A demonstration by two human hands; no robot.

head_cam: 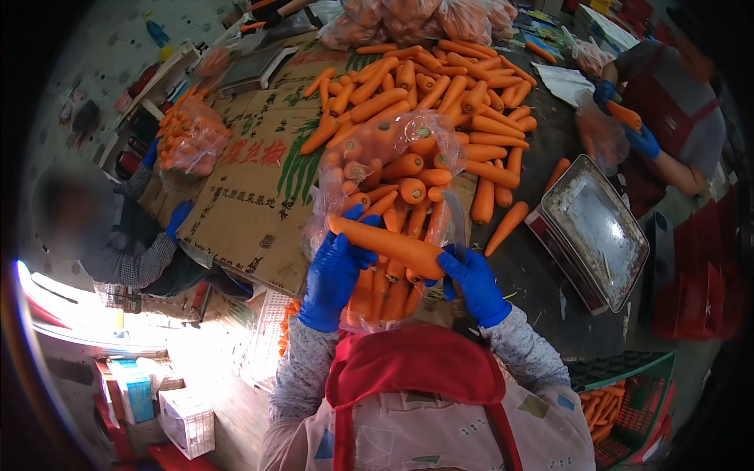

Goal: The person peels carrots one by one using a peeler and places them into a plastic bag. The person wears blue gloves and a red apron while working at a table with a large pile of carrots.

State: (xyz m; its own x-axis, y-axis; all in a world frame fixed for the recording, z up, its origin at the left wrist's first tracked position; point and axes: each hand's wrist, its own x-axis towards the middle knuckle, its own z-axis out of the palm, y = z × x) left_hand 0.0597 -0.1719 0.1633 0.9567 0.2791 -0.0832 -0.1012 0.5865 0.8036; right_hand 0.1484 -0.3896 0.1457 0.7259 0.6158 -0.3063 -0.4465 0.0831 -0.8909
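Observation:
A large carrot [389,244] lies across both my blue-gloved hands, above an open clear plastic bag [321,200] full of carrots. My left hand [339,265] grips its narrower end. At the thick end, the thumb and fingers of my right hand [474,282] touch the carrot. That same hand also holds a knife [455,218], its blade pointing away from me and its handle partly hidden by the fingers. Beyond the bag spreads a heap of loose carrots [436,82] on the table.
A scale with a worn metal pan [595,229] stands at right; another scale [250,68] is at far left. Flattened cardboard [235,206] covers the table's left side. Two co-workers in blue gloves flank the table, one holding a carrot [624,116]. A green crate [642,406] sits lower right.

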